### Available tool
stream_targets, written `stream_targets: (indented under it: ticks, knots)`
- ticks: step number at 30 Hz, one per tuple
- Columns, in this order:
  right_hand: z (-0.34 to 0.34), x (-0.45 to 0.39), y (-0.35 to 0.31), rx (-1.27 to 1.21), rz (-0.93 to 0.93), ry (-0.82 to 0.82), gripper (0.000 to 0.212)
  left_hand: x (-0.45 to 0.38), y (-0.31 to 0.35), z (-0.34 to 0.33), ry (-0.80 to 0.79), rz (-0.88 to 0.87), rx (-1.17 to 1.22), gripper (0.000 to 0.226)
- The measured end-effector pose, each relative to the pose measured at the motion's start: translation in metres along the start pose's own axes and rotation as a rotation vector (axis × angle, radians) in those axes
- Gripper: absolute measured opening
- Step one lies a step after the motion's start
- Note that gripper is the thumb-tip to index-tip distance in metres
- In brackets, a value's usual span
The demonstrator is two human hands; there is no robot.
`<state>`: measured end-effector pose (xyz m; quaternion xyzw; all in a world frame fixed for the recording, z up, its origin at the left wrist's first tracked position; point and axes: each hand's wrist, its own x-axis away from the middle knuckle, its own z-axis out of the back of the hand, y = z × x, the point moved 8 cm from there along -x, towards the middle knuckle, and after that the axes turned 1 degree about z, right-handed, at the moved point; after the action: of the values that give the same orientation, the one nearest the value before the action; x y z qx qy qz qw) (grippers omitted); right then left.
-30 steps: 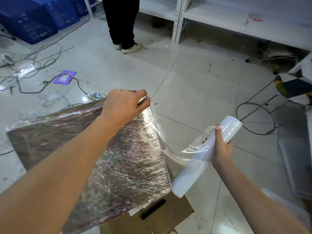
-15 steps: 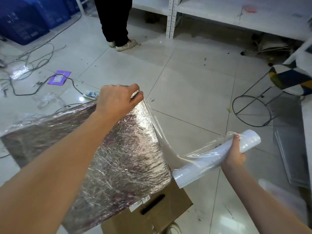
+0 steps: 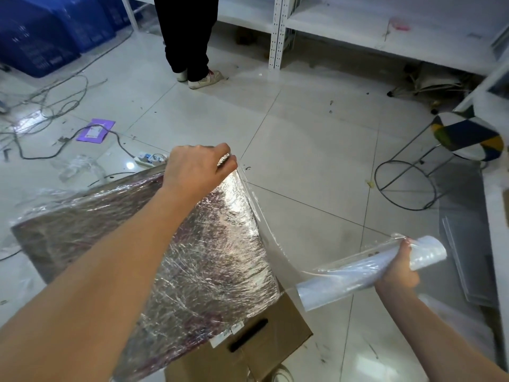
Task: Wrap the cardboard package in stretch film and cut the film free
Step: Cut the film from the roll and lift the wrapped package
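On package [image 3: 154, 244] corner, left hand [image 3: 198, 172] (probably pinching).

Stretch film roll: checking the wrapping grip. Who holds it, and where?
The right hand grips the white stretch film roll near its far end.

No text, brand or number can be read here. A white label [image 3: 227, 333] is stuck on the cardboard box [image 3: 264, 351], below the left hand [image 3: 197, 172] and to the left of the right hand [image 3: 398, 274], but its print is too small and blurred to make out. The purple envelope [image 3: 95, 130] on the floor, far to the left of the left hand, has a pale sticker with marks that are also not legible. The roll of stretch film [image 3: 369, 277], gripped by the right hand, shows no print.
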<state>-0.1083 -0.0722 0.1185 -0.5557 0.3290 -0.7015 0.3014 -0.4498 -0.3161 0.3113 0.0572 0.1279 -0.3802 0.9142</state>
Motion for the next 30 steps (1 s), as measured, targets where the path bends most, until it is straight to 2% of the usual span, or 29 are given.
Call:
stream_targets:
  ticks: [6,17,20,24,30]
  knots:
    - [0.013,0.004,-0.008,0.094,0.057,0.062,0.081,0.001,0.005,-0.003,0.006,0.002,0.013,0.04]
    - [-0.016,0.014,-0.046,0.282,0.295,-0.101,0.066,0.01,0.01,-0.002,0.026,-0.011,0.008,0.04]
    - [-0.017,0.011,-0.045,0.315,0.311,-0.118,0.064,0.011,0.008,-0.001,0.03,-0.013,0.024,0.04]
    - [-0.011,0.005,-0.047,0.317,0.291,-0.073,0.07,0.011,0.006,0.001,0.068,-0.016,0.02,0.053]
    - [0.011,-0.013,-0.045,0.301,0.23,0.017,0.08,0.006,0.008,-0.002,0.03,0.004,0.015,0.041]
